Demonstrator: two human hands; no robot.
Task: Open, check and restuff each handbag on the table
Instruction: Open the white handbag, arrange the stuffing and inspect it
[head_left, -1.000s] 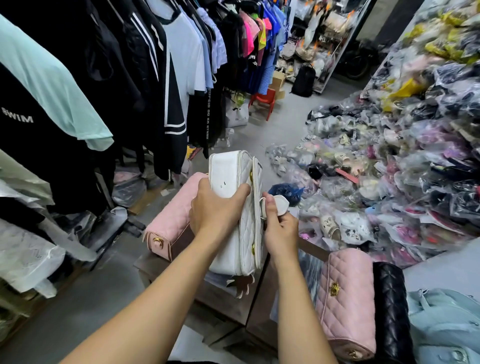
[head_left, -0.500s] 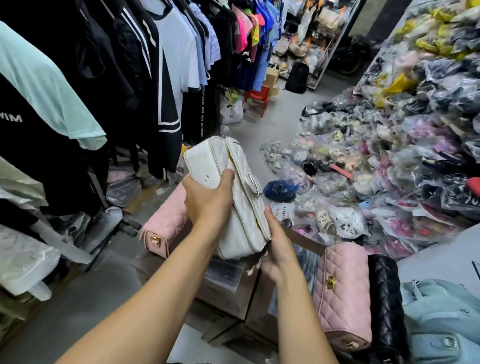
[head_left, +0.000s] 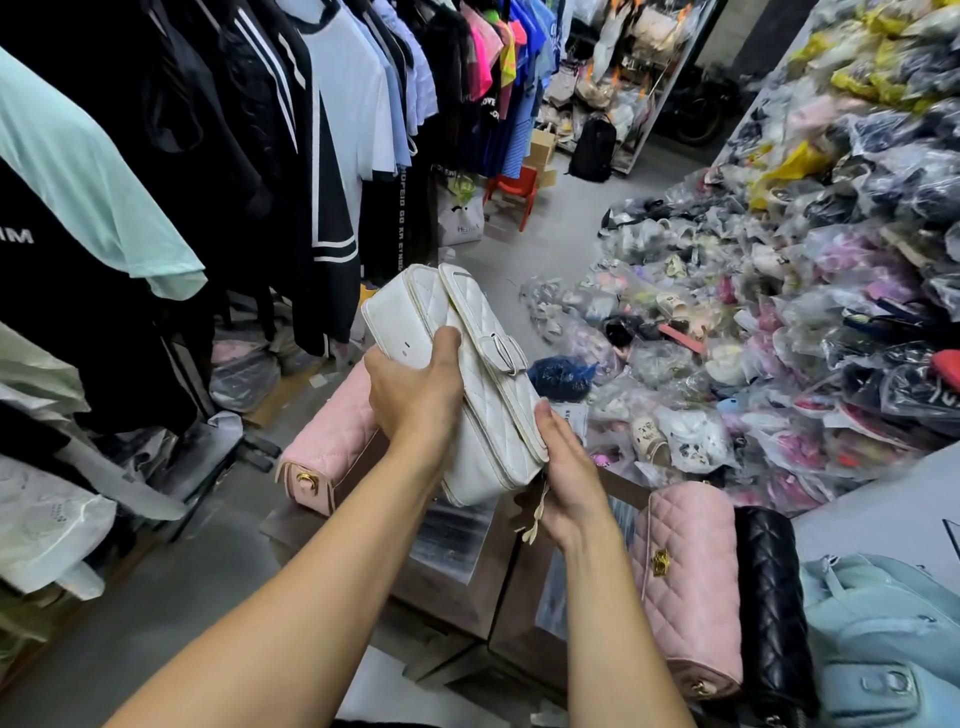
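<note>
The left hand (head_left: 415, 395) has a grasping grip on the tilted white quilted handbag (head_left: 493, 441), thumb across its front. The right hand (head_left: 571, 483) grasps its lower end, held above the surface (head_left: 452, 587). A pink handbag (head_left: 332, 447) lies just left of the grips.

We have both bare forearms reaching forward, meeting at the white handbag (head_left: 493, 415). Our left hand (head_left: 415, 395) grips its left side, thumb pressed up across the front and fingers wrapped behind, out of sight. Our right hand (head_left: 569, 478) cups the lower right edge from beneath, thumb laid along that edge, fingers hidden under it.
</note>
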